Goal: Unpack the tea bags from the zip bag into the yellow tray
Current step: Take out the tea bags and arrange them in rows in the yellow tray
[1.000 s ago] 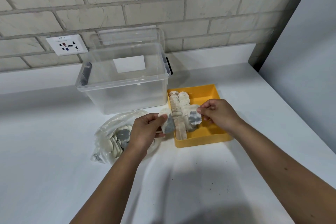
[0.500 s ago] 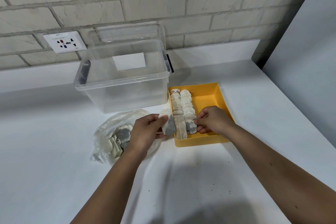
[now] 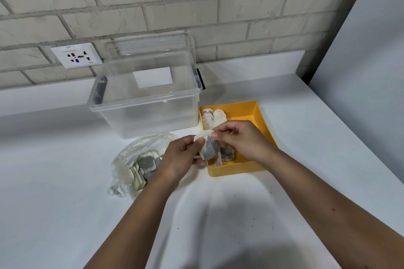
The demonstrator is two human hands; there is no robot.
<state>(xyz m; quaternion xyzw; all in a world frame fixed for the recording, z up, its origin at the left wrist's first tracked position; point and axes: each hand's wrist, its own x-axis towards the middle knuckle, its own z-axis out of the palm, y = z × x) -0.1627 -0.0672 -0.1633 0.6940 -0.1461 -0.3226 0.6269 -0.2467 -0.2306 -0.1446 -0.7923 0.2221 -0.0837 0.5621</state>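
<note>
Tea bag [image 3: 207, 148] by the tray [image 3: 263, 119]
Left hand [image 3: 179, 157] and right hand [image 3: 242, 140] pinch it. Looks light, soft, easy to tear: hold the top.

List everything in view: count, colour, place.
yellow tray: one, yellow, on the counter right of the storage box.
tea bags: two rows, count unclear, off-white, left part of the tray.
held tea bag: at least one, white with dark contents, over the tray's left edge.
zip bag: one, clear, left of the tray, more tea bags inside.
storage box: one, clear, open, behind the zip bag.
wall socket: one, white, brick wall.
counter: one, white.
left hand: grips the held tea bag.
right hand: pinches its top.
</note>
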